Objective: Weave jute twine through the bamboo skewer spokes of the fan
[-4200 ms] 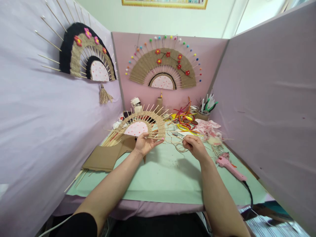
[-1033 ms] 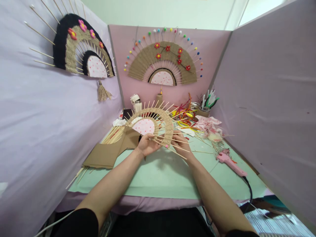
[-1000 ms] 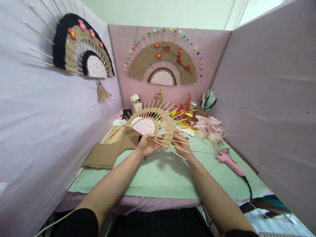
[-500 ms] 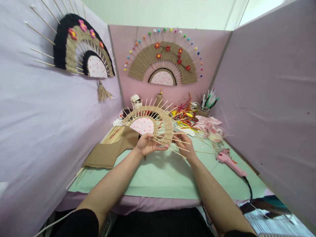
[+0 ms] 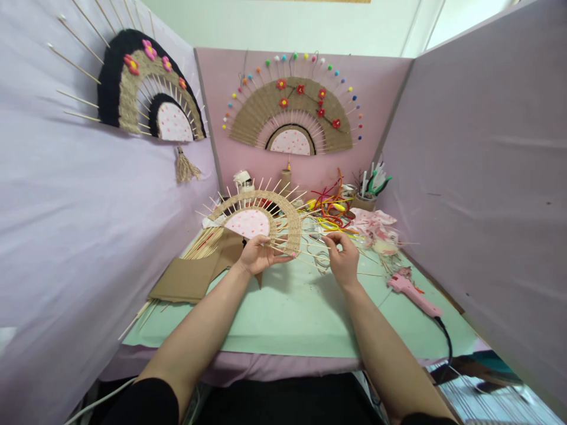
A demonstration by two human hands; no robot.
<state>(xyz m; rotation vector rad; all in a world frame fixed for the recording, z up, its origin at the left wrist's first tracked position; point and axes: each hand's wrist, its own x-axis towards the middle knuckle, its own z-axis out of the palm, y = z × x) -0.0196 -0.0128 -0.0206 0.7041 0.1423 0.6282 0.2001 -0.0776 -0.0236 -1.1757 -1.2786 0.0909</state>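
Observation:
My left hand [image 5: 258,255] grips the lower edge of a half-round woven fan [image 5: 290,224], with a pink dotted centre, a band of jute weave and bare wooden sticks fanning out. It holds the fan upright above the green table mat [image 5: 292,319]. My right hand [image 5: 342,255] is just right of the fan with thumb and fingers pinched on a thin jute cord [image 5: 319,260]. The cord runs between the fan and a loose coil on the mat.
A pink glue gun [image 5: 413,296] lies right of my right hand. Brown cardboard pieces [image 5: 188,277] and loose sticks lie at the left. Coloured cords [image 5: 330,206], pink cloth scraps [image 5: 374,227] and a tool pot [image 5: 365,200] crowd the back. Two finished fans hang on the partition walls.
My right hand has drawn away from behind the fan to the right, pulling the cord with it. The fan has shifted a little left and tilted back level.

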